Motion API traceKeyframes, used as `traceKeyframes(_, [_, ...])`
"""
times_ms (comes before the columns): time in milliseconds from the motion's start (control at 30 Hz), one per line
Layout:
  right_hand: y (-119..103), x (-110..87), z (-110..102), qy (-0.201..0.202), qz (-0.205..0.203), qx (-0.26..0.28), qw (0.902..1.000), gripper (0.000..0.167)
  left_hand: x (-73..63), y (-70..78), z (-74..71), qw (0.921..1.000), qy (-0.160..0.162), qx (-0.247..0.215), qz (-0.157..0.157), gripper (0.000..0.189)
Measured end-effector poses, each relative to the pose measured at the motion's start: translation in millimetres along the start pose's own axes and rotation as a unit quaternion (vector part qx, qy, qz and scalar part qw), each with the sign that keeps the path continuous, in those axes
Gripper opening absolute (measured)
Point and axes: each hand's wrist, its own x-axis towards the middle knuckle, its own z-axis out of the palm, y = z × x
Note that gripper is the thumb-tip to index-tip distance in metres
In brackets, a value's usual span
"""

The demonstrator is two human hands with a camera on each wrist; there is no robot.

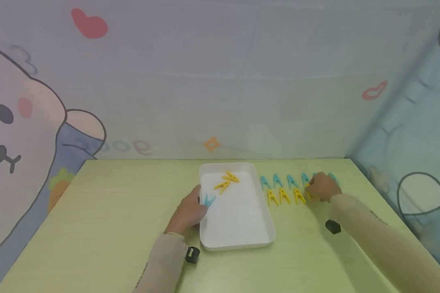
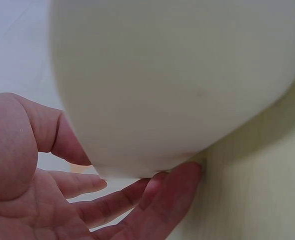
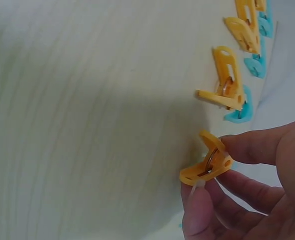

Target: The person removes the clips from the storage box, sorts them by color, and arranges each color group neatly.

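Observation:
A white tray (image 1: pixel 238 219) sits on the table, and my left hand (image 1: pixel 188 209) grips its left side. In the left wrist view the thumb is at the tray's edge and the fingertips (image 2: pixel 180 185) lie along its lower side. Inside the tray are a blue clothespin (image 1: pixel 209 200) beside the left thumb and yellow clothespins (image 1: pixel 223 186) farther back. At the right end of the yellow row, my right hand (image 1: pixel 323 187) pinches a yellow clothespin (image 3: pixel 222 162) between thumb and fingers. The right hand partly hides the blue row behind it.
Right of the tray, several blue clothespins (image 1: pixel 276 181) stretch in a row along the back. Yellow clothespins (image 1: pixel 284 196) form a second row in front of them. A printed cloth (image 1: pixel 242 101) hangs behind the light wooden table (image 1: pixel 124 219).

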Motion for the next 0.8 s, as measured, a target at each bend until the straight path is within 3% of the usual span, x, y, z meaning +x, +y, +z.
traceKeyframes(200, [4.3,1.2,7.0,0.003,0.014,-0.007,0.9999,0.021,-1.3,0.2,-1.1,0.9999,-0.004,-0.009,0.005,0.073])
traceKeyframes(533, [4.4,2.3,7.3,0.017,0.001,-0.018,0.9997,0.035,-0.8,0.8,-0.2,1.0000,-0.002,-0.005,-0.004,0.073])
traceKeyframes(667, [-5.5,-1.2,1.7,0.068,-0.011,-0.025,0.9973,0.032,-0.3,1.4,0.1,1.0000,-0.001,-0.002,-0.008,0.074])
traceKeyframes(800, [-27.0,-8.1,-2.9,0.157,-0.003,0.032,0.9872,0.056,-0.6,1.9,-0.3,1.0000,-0.002,0.001,-0.007,0.073])
